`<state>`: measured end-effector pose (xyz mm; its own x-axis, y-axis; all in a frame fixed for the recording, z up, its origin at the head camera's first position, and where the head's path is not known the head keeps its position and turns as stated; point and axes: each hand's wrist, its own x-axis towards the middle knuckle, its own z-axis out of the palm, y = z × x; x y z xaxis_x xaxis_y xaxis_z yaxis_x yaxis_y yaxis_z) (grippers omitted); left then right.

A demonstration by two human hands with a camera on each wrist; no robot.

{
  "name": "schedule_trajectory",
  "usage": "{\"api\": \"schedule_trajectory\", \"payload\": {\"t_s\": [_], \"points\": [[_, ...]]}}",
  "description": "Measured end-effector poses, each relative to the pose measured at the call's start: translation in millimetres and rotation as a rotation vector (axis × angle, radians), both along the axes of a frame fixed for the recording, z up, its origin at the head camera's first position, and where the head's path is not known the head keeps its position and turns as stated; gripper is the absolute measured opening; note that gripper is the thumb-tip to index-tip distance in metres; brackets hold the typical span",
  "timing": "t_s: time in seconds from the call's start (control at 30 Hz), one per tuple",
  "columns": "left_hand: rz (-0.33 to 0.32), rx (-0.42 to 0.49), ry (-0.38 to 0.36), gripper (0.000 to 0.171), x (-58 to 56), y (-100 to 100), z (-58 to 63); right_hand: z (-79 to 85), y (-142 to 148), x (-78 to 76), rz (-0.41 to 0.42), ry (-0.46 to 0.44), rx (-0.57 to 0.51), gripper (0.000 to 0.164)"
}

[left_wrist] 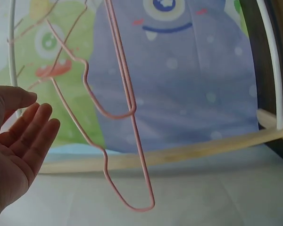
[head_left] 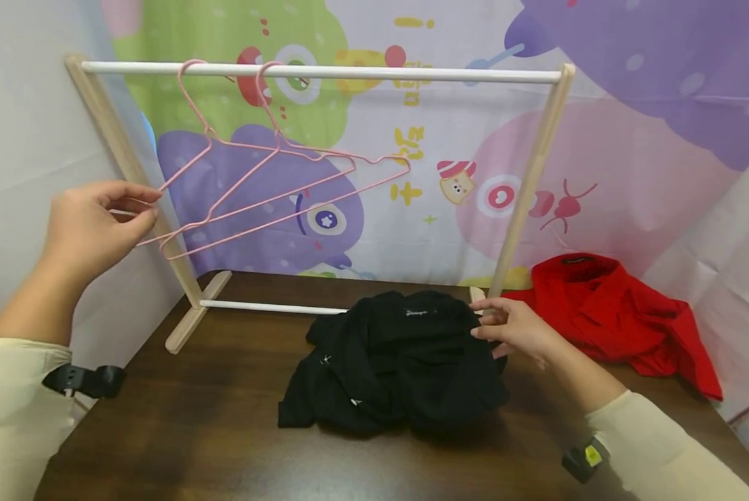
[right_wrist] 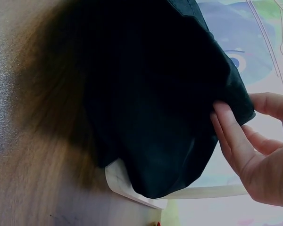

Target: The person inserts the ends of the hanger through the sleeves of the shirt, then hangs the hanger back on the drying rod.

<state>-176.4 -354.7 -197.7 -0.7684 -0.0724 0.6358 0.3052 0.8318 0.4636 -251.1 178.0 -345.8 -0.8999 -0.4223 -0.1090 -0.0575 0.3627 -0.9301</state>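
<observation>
Label in the neck of the black garment shows only in the head view, which places that garment on the brown table, in front of the white rail with two pink hangers. The left wrist view reveals space between the left hand and the hanger wire, hard to judge from above; that hand is relaxed, thumb parted slightly from its fingers, holding nothing. The right hand pinches the black garment's edge, its fingers on both faces of the cloth in the right wrist view.
</observation>
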Motion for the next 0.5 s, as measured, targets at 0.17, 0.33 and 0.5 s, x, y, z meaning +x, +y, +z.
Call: {"api": "schedule_trajectory", "payload": {"t_s": [0.17, 0.33, 0.5], "points": [[0.023, -0.076, -0.059, 0.023, -11.9, -14.2, 10.2, -0.3, 0.1, 0.5, 0.008, -0.007, -0.001, 0.057], [0.059, -0.156, -0.156, 0.028, -25.3, -25.6, 17.1, -1.1, 1.0, 0.2, 0.013, 0.002, -0.005, 0.057], [0.026, -0.2, -0.252, 0.035, -41.8, -34.6, 20.0, -1.6, 1.0, -0.1, 0.016, 0.006, -0.007, 0.057]]}}
